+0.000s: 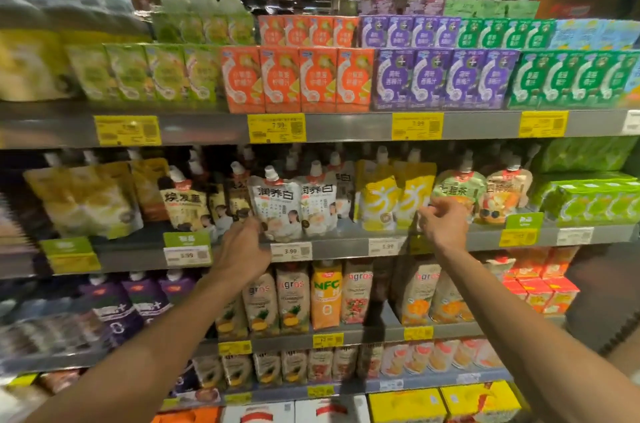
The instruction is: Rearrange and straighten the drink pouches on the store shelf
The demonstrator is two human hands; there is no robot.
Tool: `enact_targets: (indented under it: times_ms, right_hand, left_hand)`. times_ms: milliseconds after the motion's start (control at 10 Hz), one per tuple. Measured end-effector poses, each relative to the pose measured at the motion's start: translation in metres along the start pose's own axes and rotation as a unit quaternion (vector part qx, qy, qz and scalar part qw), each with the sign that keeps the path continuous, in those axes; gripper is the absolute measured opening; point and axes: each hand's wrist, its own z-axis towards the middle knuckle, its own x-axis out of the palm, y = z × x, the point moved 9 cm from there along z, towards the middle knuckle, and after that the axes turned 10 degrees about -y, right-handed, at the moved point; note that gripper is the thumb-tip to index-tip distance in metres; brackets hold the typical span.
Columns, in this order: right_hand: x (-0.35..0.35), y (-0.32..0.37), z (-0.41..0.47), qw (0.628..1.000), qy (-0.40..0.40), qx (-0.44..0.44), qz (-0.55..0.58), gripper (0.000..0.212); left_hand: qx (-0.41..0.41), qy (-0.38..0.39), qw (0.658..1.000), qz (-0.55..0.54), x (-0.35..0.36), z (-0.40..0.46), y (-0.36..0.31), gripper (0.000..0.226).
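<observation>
Straightening step, middle shelf (346, 244): left hand (242, 249) fingers curled against white pouch (277, 204), right hand (441, 223) loosely curled, empty, beside yellow pouch (414, 195); next, likely square both upright.

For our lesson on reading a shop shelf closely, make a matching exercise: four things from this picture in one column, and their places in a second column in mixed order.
Things:
1. white pouch
2. yellow pouch
3. orange cartons
4. purple pouches

Places:
A. top shelf, left of the purple cartons
B. by the left hand, on the middle shelf
C. lower shelf, far left
D. middle shelf, just left of the right hand

Pairs: 1-B, 2-D, 3-A, 4-C
</observation>
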Motion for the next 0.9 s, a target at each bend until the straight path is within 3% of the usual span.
enact_targets:
  times_ms: [100, 200, 300, 400, 600, 800, 900]
  right_hand:
    - [0.001, 0.011, -0.015, 1.000, -0.011, -0.014, -0.013, 0.044]
    - [-0.008, 0.018, -0.031, 0.997, -0.067, -0.008, 0.028, 0.049]
    - [0.002, 0.033, -0.067, 0.994, -0.072, -0.042, 0.067, 0.039]
    - [0.035, 0.063, -0.120, 0.993, 0.002, -0.089, 0.074, 0.020]
    - [0.123, 0.127, -0.234, 0.964, 0.231, -0.132, 0.018, 0.022]
    - [0.196, 0.144, -0.325, 0.912, 0.347, -0.192, -0.101, 0.035]
    - [0.231, 0.137, -0.357, 0.893, 0.392, -0.184, -0.124, 0.042]
  left_hand:
    - [-0.001, 0.014, 1.000, -0.001, -0.010, 0.001, 0.008, 0.048]
    - [-0.006, 0.060, 0.998, 0.027, -0.008, 0.001, 0.033, 0.055]
    - [-0.003, 0.091, 0.995, 0.041, -0.007, -0.003, 0.066, 0.071]
    - [0.055, 0.109, 0.992, 0.035, -0.008, -0.014, 0.077, 0.083]
    - [0.115, 0.104, 0.988, -0.017, -0.026, -0.028, 0.100, 0.075]
    - [0.045, 0.130, 0.990, -0.035, -0.035, -0.042, 0.169, 0.055]
    - [0.017, 0.162, 0.985, -0.062, -0.034, -0.051, 0.199, 0.058]
